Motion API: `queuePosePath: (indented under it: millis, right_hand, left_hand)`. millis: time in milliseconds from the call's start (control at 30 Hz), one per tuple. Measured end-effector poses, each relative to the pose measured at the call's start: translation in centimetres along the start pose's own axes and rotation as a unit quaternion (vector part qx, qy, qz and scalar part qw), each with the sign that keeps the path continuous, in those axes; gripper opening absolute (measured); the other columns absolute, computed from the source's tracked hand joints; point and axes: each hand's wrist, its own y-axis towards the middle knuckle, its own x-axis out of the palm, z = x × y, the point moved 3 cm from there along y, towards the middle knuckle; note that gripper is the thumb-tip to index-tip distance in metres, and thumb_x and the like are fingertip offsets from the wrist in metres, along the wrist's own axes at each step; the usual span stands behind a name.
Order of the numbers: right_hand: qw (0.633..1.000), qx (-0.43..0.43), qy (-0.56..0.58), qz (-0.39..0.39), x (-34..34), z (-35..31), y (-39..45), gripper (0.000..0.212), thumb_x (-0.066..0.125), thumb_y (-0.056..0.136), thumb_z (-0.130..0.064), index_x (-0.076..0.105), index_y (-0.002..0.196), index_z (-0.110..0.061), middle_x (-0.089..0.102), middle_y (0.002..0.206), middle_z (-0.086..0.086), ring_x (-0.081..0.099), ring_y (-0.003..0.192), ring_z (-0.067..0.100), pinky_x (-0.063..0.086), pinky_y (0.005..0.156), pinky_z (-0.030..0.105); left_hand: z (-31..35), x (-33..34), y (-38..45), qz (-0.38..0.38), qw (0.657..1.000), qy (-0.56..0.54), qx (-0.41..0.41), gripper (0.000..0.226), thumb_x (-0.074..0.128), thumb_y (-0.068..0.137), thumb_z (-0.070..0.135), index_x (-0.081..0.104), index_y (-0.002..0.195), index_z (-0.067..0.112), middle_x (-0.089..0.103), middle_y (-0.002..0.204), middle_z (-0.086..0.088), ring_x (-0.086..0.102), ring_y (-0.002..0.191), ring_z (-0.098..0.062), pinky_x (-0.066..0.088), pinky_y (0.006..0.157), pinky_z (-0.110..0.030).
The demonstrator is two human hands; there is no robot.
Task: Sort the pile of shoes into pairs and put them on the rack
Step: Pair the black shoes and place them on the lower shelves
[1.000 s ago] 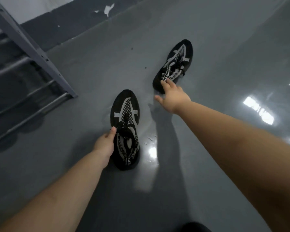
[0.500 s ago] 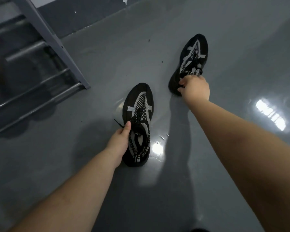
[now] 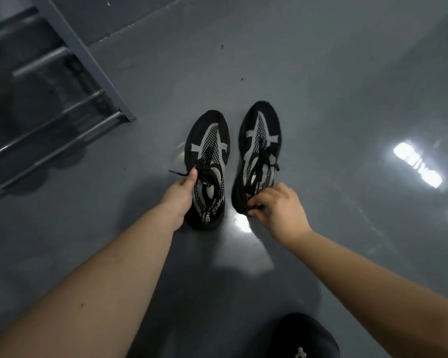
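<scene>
Glossy grey floor [image 3: 321, 73], rack [image 3: 62, 104] upper left. 2 matching black sneakers side by side: left hand [image 3: 179, 195] grips left sneaker [image 3: 207, 151], right hand [image 3: 282, 208] pinches right sneaker [image 3: 259, 140] heel. Risk: shallow heel pinch slips on lift; loose lace [image 3: 177, 173] may snag rack bars.

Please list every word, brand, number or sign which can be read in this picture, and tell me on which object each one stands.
"NG": white letters at the heel end of the left shoe; the letters before them are too blurred to read.
Right shoe: white print near the collar, partly covered by the right hand, not readable.
Black object at the bottom edge: a small white logo, too blurred to name.
Nothing else carries text.
</scene>
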Motion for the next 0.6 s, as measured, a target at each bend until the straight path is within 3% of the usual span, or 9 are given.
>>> queuePosePath:
  millis: [200,300,367,433,500,533,600]
  right_hand:
    - [1.0,0.008,0.025,0.001,0.3,-1.6,-3.1,0.02,0.073,0.062,-0.031,0.074,0.077,-0.018,0.069,0.072,-0.002,0.063,0.069,0.027,0.053,0.066,0.034]
    - [0.975,0.173,0.141,0.01,-0.8,-0.5,-3.2,0.031,0.075,0.076,-0.03,0.067,0.099,-0.011,0.064,0.097,0.004,0.056,0.091,0.022,0.044,0.084,0.03]
    - [0.908,0.329,0.259,0.015,-0.9,0.6,-3.0,0.041,0.073,0.08,-0.029,0.058,0.113,-0.01,0.057,0.109,0.003,0.053,0.097,0.016,0.043,0.088,0.027]
    - [0.801,0.448,0.396,-0.016,-0.3,1.2,-2.8,0.051,0.071,0.083,-0.027,0.049,0.125,-0.007,0.057,0.117,0.006,0.056,0.098,0.018,0.048,0.088,0.031]
    - [0.686,0.508,0.519,-0.042,0.8,1.5,-2.6,0.057,0.067,0.086,-0.025,0.043,0.134,-0.004,0.059,0.124,0.014,0.061,0.1,0.024,0.053,0.086,0.037]
    - [0.65,0.52,0.553,-0.048,1.3,1.7,-2.5,0.057,0.066,0.087,-0.024,0.043,0.136,-0.004,0.06,0.126,0.016,0.062,0.103,0.025,0.054,0.084,0.035]
    - [0.632,0.524,0.567,-0.062,1.6,2.2,-2.4,0.054,0.065,0.088,-0.023,0.045,0.135,-0.003,0.06,0.126,0.015,0.06,0.112,0.025,0.051,0.082,0.029]
  left_hand:
    - [-0.5,0.0,-1.7,-0.001,0.999,-0.03,0.021,0.045,0.049,0.095,0.036,0.049,0.135,0.014,0.053,0.136,-0.003,0.046,0.128,-0.018,0.033,0.1,-0.025]
    - [-0.9,0.3,-2.1,-0.014,0.999,-0.036,0.035,0.04,0.054,0.094,0.026,0.051,0.133,0.016,0.057,0.132,-0.003,0.05,0.124,-0.017,0.036,0.102,-0.026]
    - [-1.2,0.3,-2.4,-0.025,0.999,-0.039,0.022,0.042,0.057,0.092,0.022,0.051,0.134,0.022,0.06,0.129,0.0,0.054,0.12,-0.017,0.039,0.102,-0.031]
    - [-1.4,0.2,-2.5,-0.029,0.999,-0.045,0.002,0.044,0.058,0.091,0.016,0.05,0.134,0.027,0.062,0.125,0.001,0.057,0.115,-0.019,0.042,0.103,-0.041]
    - [-1.3,0.2,-2.8,-0.04,0.998,-0.052,-0.008,0.047,0.056,0.092,0.011,0.049,0.134,0.03,0.063,0.12,0.002,0.058,0.109,-0.018,0.045,0.098,-0.042]
    - [-1.3,0.1,-2.9,-0.048,0.997,-0.053,-0.011,0.048,0.055,0.092,0.009,0.047,0.134,0.031,0.062,0.118,0.002,0.058,0.107,-0.018,0.046,0.094,-0.04]
    - [-1.2,0.0,-3.1,-0.065,0.996,-0.057,-0.013,0.05,0.053,0.093,0.007,0.046,0.136,0.031,0.063,0.116,0.002,0.058,0.103,-0.016,0.046,0.089,-0.039]
